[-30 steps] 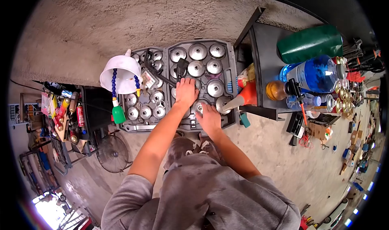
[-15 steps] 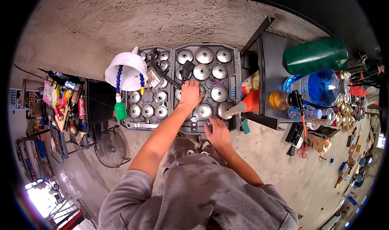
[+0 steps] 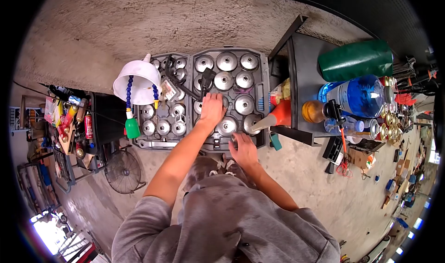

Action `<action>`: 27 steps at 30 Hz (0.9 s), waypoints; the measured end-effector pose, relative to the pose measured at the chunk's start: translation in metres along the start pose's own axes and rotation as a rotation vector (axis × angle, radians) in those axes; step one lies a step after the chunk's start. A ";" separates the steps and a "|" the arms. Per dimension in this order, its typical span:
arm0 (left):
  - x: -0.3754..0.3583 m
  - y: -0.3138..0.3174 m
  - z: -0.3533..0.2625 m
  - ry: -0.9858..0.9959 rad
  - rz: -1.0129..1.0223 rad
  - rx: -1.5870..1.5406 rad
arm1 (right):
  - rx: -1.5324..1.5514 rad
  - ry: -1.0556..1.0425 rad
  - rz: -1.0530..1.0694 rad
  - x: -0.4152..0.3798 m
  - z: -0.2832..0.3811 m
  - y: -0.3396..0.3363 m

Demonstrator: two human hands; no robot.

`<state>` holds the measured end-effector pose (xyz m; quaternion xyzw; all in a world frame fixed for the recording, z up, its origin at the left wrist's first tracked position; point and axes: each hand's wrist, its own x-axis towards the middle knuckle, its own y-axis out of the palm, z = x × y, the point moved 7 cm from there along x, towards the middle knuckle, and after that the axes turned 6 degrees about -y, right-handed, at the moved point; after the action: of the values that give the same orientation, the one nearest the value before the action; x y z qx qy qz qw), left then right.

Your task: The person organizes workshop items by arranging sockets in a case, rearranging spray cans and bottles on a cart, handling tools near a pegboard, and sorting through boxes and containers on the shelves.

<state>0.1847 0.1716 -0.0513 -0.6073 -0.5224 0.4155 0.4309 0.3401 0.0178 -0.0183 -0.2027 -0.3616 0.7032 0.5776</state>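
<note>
A grey tool case [image 3: 263, 73] lies open, with round metal cups such as a silver cup [image 3: 226, 61] in its recesses. My left hand [image 3: 212, 109] reaches over the middle cups, its fingers together and bent down beside the end of a black handled tool [image 3: 207, 80]; what lies under them is hidden. At the case's near edge, my right hand [image 3: 244, 149] is curled with a small dark thing at its fingertips, too small to name. Just right of it, an orange funnel [image 3: 281, 114] points its pale spout over a cup.
A white funnel [image 3: 137, 78] with blue hoses and a green bottle [image 3: 132, 128] overhangs the case's left part. To the right, a dark shelf [image 3: 308, 54] holds a green container [image 3: 354, 61], a blue-liquid jug [image 3: 361, 96] and cans. A fan [image 3: 124, 171] stands lower left.
The whole view has shifted slightly, so the case and shelf appear a little farther left. Both hands keep nearly the same places over the case.
</note>
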 end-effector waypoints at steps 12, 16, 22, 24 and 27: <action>-0.005 0.011 0.002 0.023 -0.052 -0.103 | 0.019 0.076 0.014 -0.008 -0.008 0.008; -0.009 0.006 0.004 -0.040 -0.005 -0.067 | 0.050 0.048 0.016 0.002 0.007 0.003; -0.056 -0.038 0.045 -0.387 -0.159 -0.551 | 0.503 0.152 -0.090 0.089 0.043 0.004; -0.084 -0.045 0.068 -0.469 -0.177 -0.558 | 0.456 0.149 -0.204 0.129 0.025 0.035; -0.133 -0.056 0.105 -0.561 -0.169 -0.548 | 0.306 0.240 -0.112 0.182 0.013 0.065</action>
<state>0.0543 0.0532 -0.0200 -0.5175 -0.7596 0.3734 0.1261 0.2417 0.1840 -0.0342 -0.1743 -0.1899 0.6875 0.6789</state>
